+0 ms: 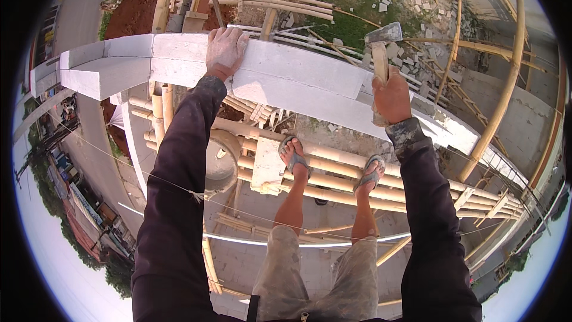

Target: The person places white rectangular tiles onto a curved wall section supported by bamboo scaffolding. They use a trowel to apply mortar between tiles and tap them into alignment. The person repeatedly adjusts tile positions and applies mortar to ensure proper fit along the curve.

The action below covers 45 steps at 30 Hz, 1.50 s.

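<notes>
My left hand (226, 50), dusty white, rests on top of a white block wall (280, 62), its fingers lying over the far edge. Nothing shows in its grip. To the right, my right hand (393, 98) is wrapped round the pale wooden handle of a hammer (379, 59). The hammer stands upright over the wall, its broad grey head (384, 34) at the top, clear of the blocks. Lighter joints divide the wall's blocks, and a block piece (107, 77) juts out at the left end.
I stand in sandals on bamboo poles (333, 167) high above ground. A bucket (222, 164) with grey contents hangs or stands left of my feet, beside a pale board (268, 164). A thin string (125, 164) crosses in front. Bamboo scaffolding (497, 95) rises right; rubble (411, 53) lies below.
</notes>
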{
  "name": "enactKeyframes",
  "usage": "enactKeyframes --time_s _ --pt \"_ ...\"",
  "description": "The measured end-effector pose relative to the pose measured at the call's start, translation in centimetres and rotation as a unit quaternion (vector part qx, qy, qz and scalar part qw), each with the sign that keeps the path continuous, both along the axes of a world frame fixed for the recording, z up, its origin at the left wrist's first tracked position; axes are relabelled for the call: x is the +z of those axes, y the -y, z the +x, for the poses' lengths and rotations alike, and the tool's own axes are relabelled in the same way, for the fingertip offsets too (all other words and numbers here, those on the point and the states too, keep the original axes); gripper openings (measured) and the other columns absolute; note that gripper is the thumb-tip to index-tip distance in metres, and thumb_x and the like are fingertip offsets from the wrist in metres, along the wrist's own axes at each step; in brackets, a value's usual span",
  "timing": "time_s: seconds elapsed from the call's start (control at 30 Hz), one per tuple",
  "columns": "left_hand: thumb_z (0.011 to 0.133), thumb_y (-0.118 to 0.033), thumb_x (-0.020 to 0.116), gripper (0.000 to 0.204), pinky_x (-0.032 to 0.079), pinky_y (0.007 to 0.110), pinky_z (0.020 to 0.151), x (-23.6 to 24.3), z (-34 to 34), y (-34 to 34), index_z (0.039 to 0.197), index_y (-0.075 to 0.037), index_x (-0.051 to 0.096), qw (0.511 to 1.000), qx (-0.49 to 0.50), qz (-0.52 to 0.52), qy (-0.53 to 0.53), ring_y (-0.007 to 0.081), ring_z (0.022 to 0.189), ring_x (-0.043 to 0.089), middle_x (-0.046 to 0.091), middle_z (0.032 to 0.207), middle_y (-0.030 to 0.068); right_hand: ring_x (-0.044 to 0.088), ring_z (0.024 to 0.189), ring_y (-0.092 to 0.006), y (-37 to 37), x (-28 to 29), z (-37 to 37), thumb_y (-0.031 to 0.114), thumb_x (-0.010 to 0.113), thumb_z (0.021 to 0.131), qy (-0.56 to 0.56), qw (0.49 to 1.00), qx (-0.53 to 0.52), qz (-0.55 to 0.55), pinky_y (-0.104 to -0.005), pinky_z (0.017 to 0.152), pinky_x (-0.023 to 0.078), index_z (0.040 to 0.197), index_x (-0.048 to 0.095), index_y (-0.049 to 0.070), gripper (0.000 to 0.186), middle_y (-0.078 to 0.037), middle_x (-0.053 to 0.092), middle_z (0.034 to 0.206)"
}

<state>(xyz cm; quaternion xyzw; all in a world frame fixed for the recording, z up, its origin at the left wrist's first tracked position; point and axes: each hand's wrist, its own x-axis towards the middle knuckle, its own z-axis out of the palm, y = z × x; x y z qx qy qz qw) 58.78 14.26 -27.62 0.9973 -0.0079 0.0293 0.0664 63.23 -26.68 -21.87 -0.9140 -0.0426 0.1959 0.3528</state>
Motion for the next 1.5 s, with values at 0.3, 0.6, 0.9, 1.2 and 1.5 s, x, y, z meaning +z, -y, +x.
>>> enactKeyframes --time_s 0.3,0.6,0.9,1.2,1.5 --pt "0.101 -0.031 0.045 0.031 0.036 0.043 0.103 2.0 -0.3 -0.4 0.104 -0.006 0.064 0.994 0.013 -0.067 -0.080 0.0286 0.109 0.054 0.064 0.104 0.0110 0.067 0.077 -0.0414 -8.0 1.0 -5.1 0.015 0.061 0.091 0.136 0.956 0.255 -0.057 -0.0490 0.065 0.055 0.118 0.047 -0.001 0.034 -0.024 0.066 0.095" --pt "0.102 -0.031 0.044 0.033 0.036 0.043 0.102 1.9 -0.2 -0.6 0.101 -0.006 0.065 0.994 0.004 -0.079 -0.077 0.0272 0.106 0.054 0.062 0.102 0.0104 0.065 0.074 -0.0436 -8.7 0.0 -5.7 0.012 0.058 0.092 0.070 0.947 0.295 -0.102 -0.0502 0.063 0.053 0.115 0.047 0.002 0.028 -0.024 0.065 0.090" --pt "0.104 -0.034 0.039 0.037 0.034 0.042 0.105 0.7 -0.2 -0.4 0.107 -0.006 0.063 0.998 0.002 -0.024 -0.058 0.0274 0.106 0.054 0.062 0.103 0.0096 0.060 0.055 -0.0191 -0.8 6.9 -4.2 0.018 0.044 0.101 -0.242 0.921 -0.148 0.268 -0.0346 0.046 0.052 0.108 0.046 0.003 0.016 -0.009 0.058 0.075" --pt "0.105 -0.034 0.039 0.038 0.034 0.042 0.106 0.9 -0.3 -0.3 0.111 -0.006 0.064 0.999 0.007 -0.025 -0.047 0.0272 0.107 0.054 0.062 0.106 0.0093 0.059 0.061 -0.0225 2.6 -0.9 -1.9 0.013 0.039 0.099 -0.461 0.762 -0.344 0.297 -0.0358 0.051 0.052 0.108 0.052 -0.005 0.024 -0.016 0.058 0.079" --pt "0.104 -0.032 0.042 0.033 0.029 0.043 0.112 0.0 -0.6 -0.1 0.110 -0.009 0.064 0.999 0.013 0.038 -0.016 0.0247 0.120 0.049 0.061 0.118 0.0069 0.065 0.066 -0.0359 0.6 5.9 -8.8 0.013 0.060 0.089 -0.004 0.999 -0.002 -0.034 -0.0443 0.059 0.050 0.112 0.049 -0.002 0.030 -0.020 0.064 0.079"
